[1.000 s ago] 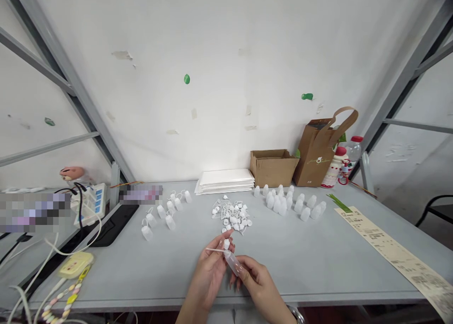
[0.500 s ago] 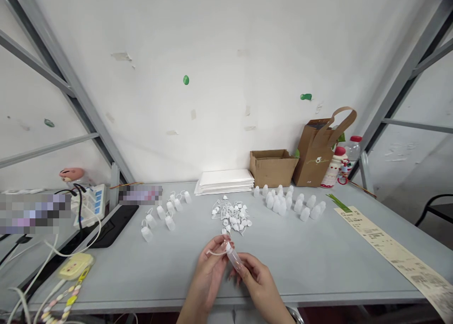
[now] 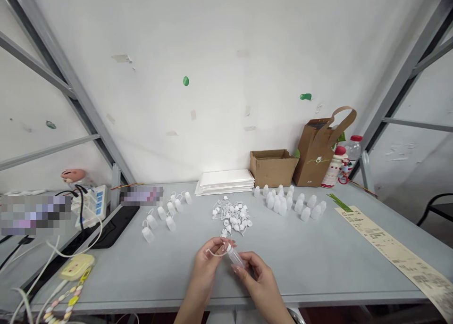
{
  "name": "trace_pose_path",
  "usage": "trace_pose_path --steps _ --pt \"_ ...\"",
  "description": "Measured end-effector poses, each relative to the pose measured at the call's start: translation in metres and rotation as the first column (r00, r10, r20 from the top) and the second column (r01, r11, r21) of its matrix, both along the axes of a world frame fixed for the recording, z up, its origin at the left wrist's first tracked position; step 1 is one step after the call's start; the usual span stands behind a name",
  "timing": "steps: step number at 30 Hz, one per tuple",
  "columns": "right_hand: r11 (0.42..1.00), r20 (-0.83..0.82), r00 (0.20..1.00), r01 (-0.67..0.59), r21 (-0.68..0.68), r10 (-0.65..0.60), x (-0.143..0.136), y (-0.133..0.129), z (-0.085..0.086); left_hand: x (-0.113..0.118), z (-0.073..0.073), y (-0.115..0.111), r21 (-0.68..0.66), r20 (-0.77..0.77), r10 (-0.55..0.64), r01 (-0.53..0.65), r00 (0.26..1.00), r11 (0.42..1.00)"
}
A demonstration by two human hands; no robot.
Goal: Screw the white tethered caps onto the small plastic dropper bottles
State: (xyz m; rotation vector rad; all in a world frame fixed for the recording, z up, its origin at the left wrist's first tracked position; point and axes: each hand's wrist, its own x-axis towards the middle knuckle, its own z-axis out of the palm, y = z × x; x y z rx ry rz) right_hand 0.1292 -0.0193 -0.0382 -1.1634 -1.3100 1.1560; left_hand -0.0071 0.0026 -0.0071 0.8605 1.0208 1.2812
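Note:
Between my hands, near the table's front edge, a small translucent squeeze bottle (image 3: pixel 235 257) is held tilted. My left hand (image 3: pixel 208 261) pinches the white cap (image 3: pixel 228 247) at its neck, and the cap's thin strap loops out to the left. My right hand (image 3: pixel 257 273) grips the lower part of the bottle. Just beyond my fingers lies a pile of white caps with straps (image 3: pixel 233 215). Capped bottles (image 3: pixel 171 223) stand in a loose group at the left. Several bottles without strap caps (image 3: pixel 282 207) stand at the right.
Behind the pile lie stacked white envelopes (image 3: pixel 224 181), beside an open cardboard box (image 3: pixel 274 170) and a brown paper bag (image 3: pixel 311 156). A long printed paper strip (image 3: pixel 389 253) runs down the right. At the left are a power strip (image 3: pixel 101 203), cables and a black phone-like slab (image 3: pixel 115 227).
My left fingers have closed further over the cap at the bottle's neck. My right fingers have shifted slightly on the bottle, which stays in about the same place.

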Motion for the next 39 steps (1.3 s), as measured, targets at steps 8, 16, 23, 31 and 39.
trace_pose_path --steps 8,16,23,31,39 --pt "0.984 -0.13 0.975 -0.18 -0.001 0.179 0.002 0.007 -0.002 0.007 -0.002 0.0 0.047 0.071 0.051 -0.054 0.996 0.997" --pt "1.0 -0.193 0.981 -0.014 -0.02 0.009 -0.002 0.004 -0.003 0.011 -0.014 0.0 0.025 0.067 0.211 -0.213 0.975 0.977" --pt "0.998 -0.194 0.981 -0.038 -0.043 0.029 0.001 0.007 -0.002 0.008 -0.008 0.001 -0.002 0.091 0.07 -0.07 0.993 0.998" --pt "0.999 -0.223 0.975 -0.027 -0.031 0.019 -0.001 0.007 0.0 0.014 -0.007 -0.003 -0.006 0.059 0.209 -0.209 0.976 0.978" --pt "0.998 -0.231 0.972 -0.052 -0.039 0.042 0.0 0.01 -0.006 0.011 -0.008 -0.003 -0.028 -0.007 0.189 -0.189 0.982 0.982"
